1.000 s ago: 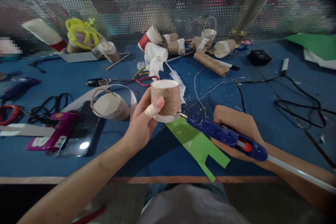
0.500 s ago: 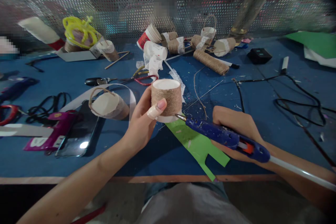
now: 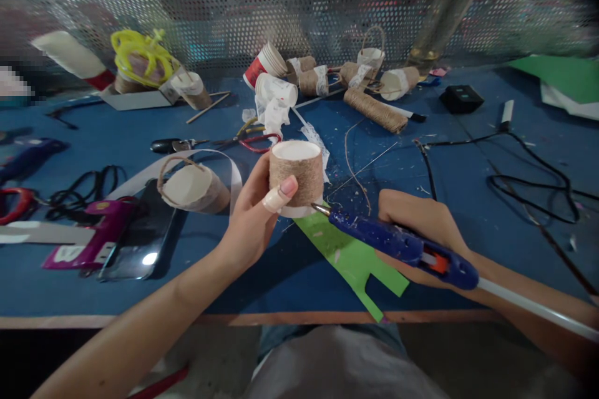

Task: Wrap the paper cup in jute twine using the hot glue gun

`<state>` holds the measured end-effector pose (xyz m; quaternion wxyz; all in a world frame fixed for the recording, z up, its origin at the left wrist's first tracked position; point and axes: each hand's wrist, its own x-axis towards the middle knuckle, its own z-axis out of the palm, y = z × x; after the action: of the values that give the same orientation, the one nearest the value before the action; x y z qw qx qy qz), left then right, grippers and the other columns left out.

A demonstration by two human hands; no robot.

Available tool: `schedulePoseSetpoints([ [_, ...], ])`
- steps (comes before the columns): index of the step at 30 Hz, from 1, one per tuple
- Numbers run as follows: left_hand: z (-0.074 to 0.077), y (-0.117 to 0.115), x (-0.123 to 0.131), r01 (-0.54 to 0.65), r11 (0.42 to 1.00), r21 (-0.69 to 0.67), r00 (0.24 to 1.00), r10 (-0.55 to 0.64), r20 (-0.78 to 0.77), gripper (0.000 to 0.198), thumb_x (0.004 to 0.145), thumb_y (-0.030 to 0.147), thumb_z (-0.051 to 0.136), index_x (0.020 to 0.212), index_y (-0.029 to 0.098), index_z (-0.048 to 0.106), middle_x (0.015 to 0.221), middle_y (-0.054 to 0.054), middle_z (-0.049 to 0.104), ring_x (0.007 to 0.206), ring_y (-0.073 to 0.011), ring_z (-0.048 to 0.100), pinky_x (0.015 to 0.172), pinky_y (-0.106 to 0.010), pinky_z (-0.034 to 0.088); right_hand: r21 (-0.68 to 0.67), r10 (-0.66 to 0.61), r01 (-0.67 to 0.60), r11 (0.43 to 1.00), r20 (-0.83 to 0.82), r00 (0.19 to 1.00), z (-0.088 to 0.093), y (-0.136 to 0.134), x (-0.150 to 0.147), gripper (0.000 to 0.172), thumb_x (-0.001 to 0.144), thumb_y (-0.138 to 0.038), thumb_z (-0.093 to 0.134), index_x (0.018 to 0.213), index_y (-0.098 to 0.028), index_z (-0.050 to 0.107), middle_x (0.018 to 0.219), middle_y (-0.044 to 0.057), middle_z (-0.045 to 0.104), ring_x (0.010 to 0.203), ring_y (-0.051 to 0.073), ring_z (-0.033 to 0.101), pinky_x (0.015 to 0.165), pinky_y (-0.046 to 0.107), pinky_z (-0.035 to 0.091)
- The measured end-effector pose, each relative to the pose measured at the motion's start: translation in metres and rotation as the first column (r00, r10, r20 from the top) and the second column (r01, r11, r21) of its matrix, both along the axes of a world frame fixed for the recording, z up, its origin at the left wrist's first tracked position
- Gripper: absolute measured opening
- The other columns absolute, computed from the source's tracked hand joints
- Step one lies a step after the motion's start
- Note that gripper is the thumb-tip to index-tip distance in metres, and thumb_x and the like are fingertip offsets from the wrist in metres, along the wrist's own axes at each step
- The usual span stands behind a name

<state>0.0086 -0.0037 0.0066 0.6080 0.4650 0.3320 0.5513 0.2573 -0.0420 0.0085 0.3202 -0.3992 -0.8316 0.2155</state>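
Observation:
My left hand is closed around an upside-down paper cup wrapped in jute twine, held above the blue table. My right hand grips a blue glue gun; its metal nozzle touches the cup's lower white rim. A white glue stick sticks out of the gun's back. Below the cup a green paper strip lies on the table.
A finished twine cup with a handle lies left, beside a phone and a pink tool. Scissors, a twine spool, several cups and black cables crowd the back. A perforated metal screen closes off the far side.
The glue gun's nozzle has slid a little left along the cup's lower rim. The cup and my left hand have barely shifted.

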Motion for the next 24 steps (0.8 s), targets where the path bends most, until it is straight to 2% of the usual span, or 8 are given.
schedulePoseSetpoints([
  [5, 0.0026, -0.0006, 0.0007, -0.021, 1.0, -0.023, 0.997, 0.023, 0.071, 0.037, 0.087, 0.034, 0.078, 0.123, 0.028, 0.072, 0.129, -0.003, 0.072, 0.129, -0.0287, 0.062, 0.107, -0.039, 0.053, 0.009, -0.021, 0.021, 1.0, -0.024, 0.999, 0.0005, 0.0015, -0.0002, 0.027, 0.08, -0.013, 0.063, 0.075, -0.024, 0.039, 0.072, -0.005, 0.041, 0.058, 0.011, 0.037, 0.056, 0.027, 0.027],
  [10, 0.0044, -0.0015, 0.0015, -0.037, 0.997, -0.07, 0.998, 0.041, 0.051, 0.036, 0.087, 0.037, 0.077, 0.122, 0.03, 0.073, 0.132, -0.003, 0.071, 0.133, -0.0309, 0.059, 0.107, -0.041, 0.053, -0.003, -0.006, 0.006, 1.0, -0.043, 0.999, -0.0013, 0.0048, 0.003, 0.027, 0.079, -0.014, 0.067, 0.075, -0.024, 0.042, 0.074, -0.005, 0.044, 0.059, 0.011, 0.038, 0.055, 0.027, 0.029],
  [18, 0.0007, 0.0001, 0.0014, -0.043, 0.998, -0.042, 0.998, 0.046, 0.054, 0.039, 0.087, 0.039, 0.078, 0.123, 0.026, 0.072, 0.129, -0.005, 0.071, 0.133, -0.0305, 0.059, 0.108, -0.04, 0.051, -0.015, 0.0, 0.0, 1.0, -0.031, 1.0, 0.0006, 0.0017, -0.001, 0.029, 0.078, -0.012, 0.064, 0.075, -0.024, 0.038, 0.072, -0.005, 0.04, 0.058, 0.011, 0.037, 0.055, 0.027, 0.028],
  [24, -0.0006, 0.0021, -0.0034, -0.062, 0.997, -0.052, 0.997, 0.064, 0.043, 0.023, 0.093, 0.036, 0.07, 0.113, 0.025, 0.076, 0.128, -0.004, 0.071, 0.136, -0.0276, 0.056, 0.108, -0.034, 0.051, -0.059, -0.022, 0.017, 0.998, -0.087, 0.996, 0.0005, 0.003, -0.0013, 0.024, 0.08, -0.015, 0.065, 0.073, -0.023, 0.043, 0.072, -0.005, 0.044, 0.059, 0.01, 0.04, 0.057, 0.027, 0.029],
])
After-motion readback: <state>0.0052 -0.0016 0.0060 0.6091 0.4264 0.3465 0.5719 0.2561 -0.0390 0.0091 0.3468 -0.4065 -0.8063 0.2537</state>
